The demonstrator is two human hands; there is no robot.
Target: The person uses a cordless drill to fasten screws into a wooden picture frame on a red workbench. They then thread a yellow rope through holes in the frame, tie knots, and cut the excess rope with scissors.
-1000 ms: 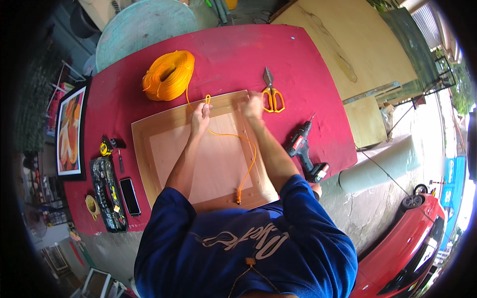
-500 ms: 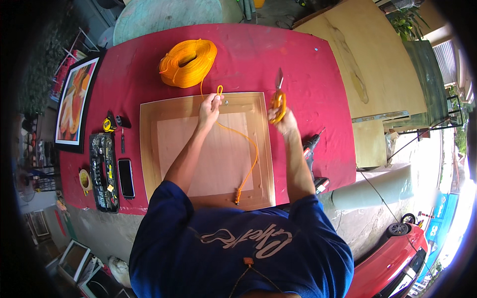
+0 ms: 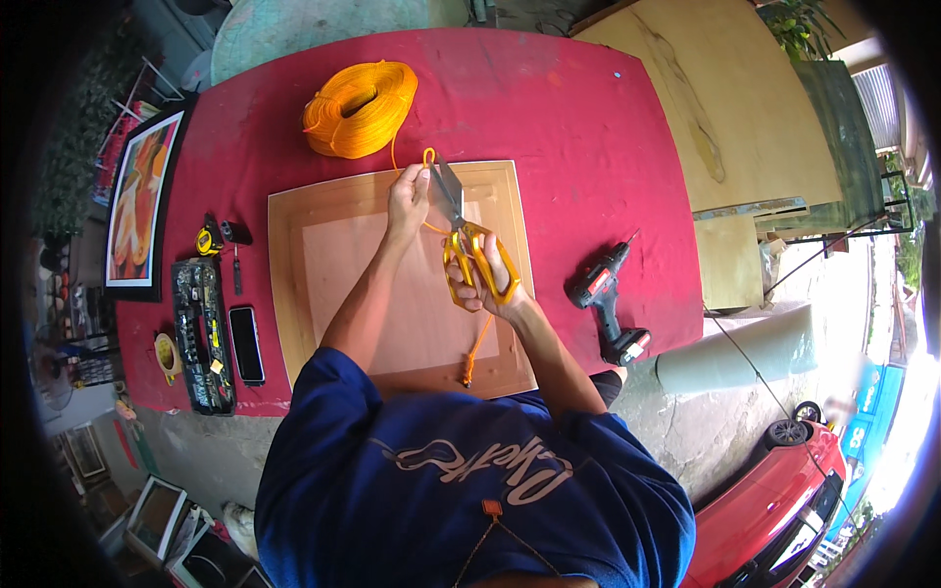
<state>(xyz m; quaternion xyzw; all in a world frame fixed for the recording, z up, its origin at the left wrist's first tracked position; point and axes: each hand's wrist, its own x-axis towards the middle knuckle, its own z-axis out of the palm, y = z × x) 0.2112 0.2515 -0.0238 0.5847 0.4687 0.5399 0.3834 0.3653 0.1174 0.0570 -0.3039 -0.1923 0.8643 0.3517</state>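
My left hand (image 3: 406, 203) pinches an orange cord, whose small loop (image 3: 428, 157) sticks up past the fingertips. In my right hand (image 3: 487, 284) is a pair of scissors (image 3: 472, 250) with yellow-orange handles. Their blades are spread, pointing up toward the loop beside my left fingers. Both hands are over a wooden picture frame (image 3: 521, 230) lying back side up. The cord leads to a large orange coil (image 3: 359, 110) beyond the frame. Its knotted end (image 3: 469, 367) hangs at the frame's near edge; my right hand and the scissors hide part of the cord between.
A cordless drill (image 3: 600, 294) lies right of the frame on the red-covered table (image 3: 578, 127). To the left are a phone (image 3: 246, 345), a black toolbox (image 3: 203, 338), a tape measure (image 3: 207, 238), a screwdriver (image 3: 237, 269) and a framed picture (image 3: 144, 204).
My right hand has brought the scissors leftward from beside the frame to the cord loop, and the blades have spread. My left hand still pinches the cord. The drill is now fully uncovered.
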